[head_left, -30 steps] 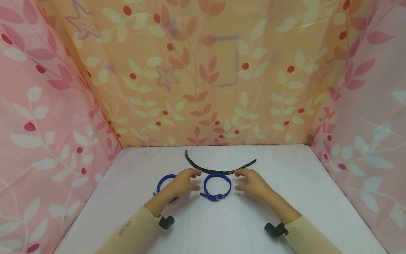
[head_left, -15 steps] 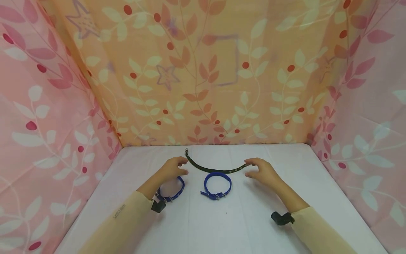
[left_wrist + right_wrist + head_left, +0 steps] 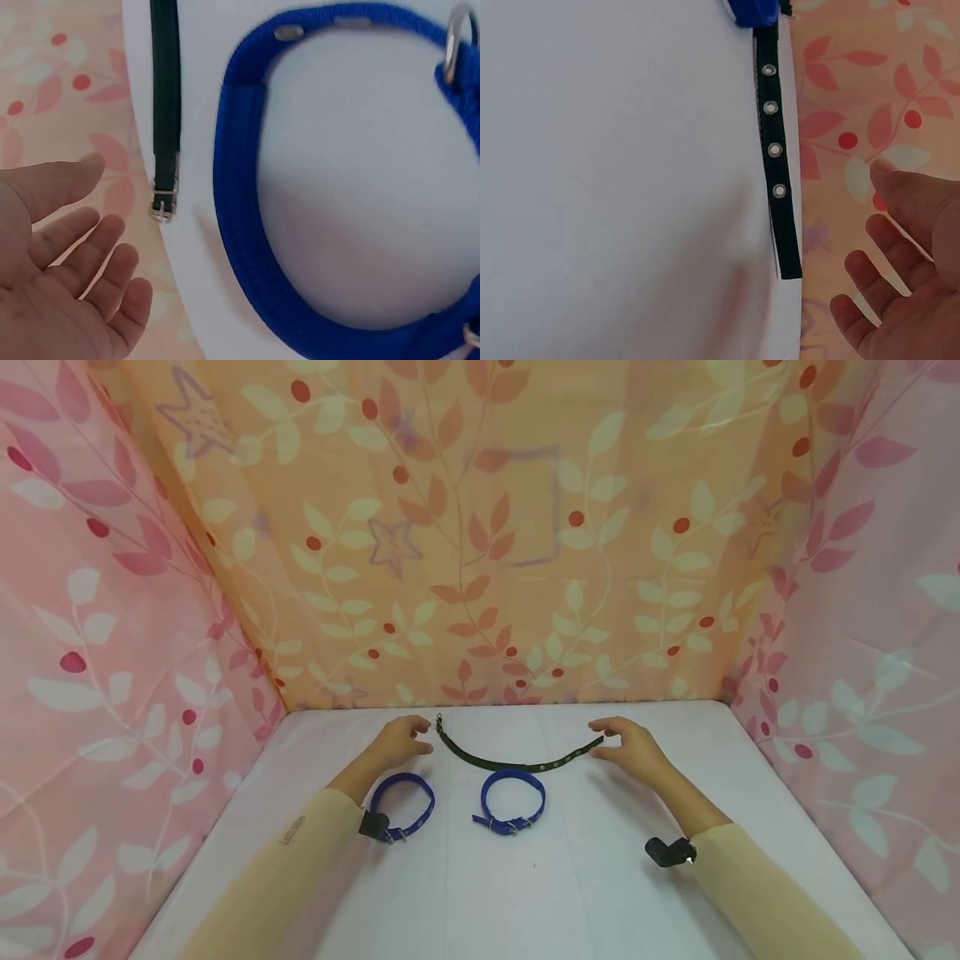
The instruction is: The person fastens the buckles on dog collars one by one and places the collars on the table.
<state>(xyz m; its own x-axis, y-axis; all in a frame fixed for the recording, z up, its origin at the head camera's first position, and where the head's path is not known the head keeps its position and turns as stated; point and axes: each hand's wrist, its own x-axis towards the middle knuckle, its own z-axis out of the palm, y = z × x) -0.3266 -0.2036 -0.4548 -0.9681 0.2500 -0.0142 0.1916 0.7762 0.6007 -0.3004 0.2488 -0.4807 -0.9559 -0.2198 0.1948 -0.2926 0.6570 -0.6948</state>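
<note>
A dark green collar (image 3: 480, 765) lies unfastened in a shallow curve near the back of the table. Its buckle end (image 3: 163, 202) points left, and its tip with metal eyelets (image 3: 775, 150) points right. My left hand (image 3: 397, 743) is just left of the buckle, fingers parted, holding nothing. Beside the eyelet tip is my right hand (image 3: 633, 750), also holding nothing, its thumb and fingers apart. Two blue collars, both closed into rings, lie nearer: one collar (image 3: 506, 827) at the middle, another collar (image 3: 403, 777) below my left hand, large in the left wrist view (image 3: 238, 165).
A white table (image 3: 525, 893) carries all the collars. Patterned cloth rises as a back wall (image 3: 480, 568), with pink cloth on the left side (image 3: 135, 710) and right side (image 3: 862, 693). A small black camera (image 3: 670, 852) sits at my right wrist.
Both hands have moved away from the middle collar, outward and back, to the dark green collar's two ends. The left blue collar is now uncovered. The collars have not visibly moved.
</note>
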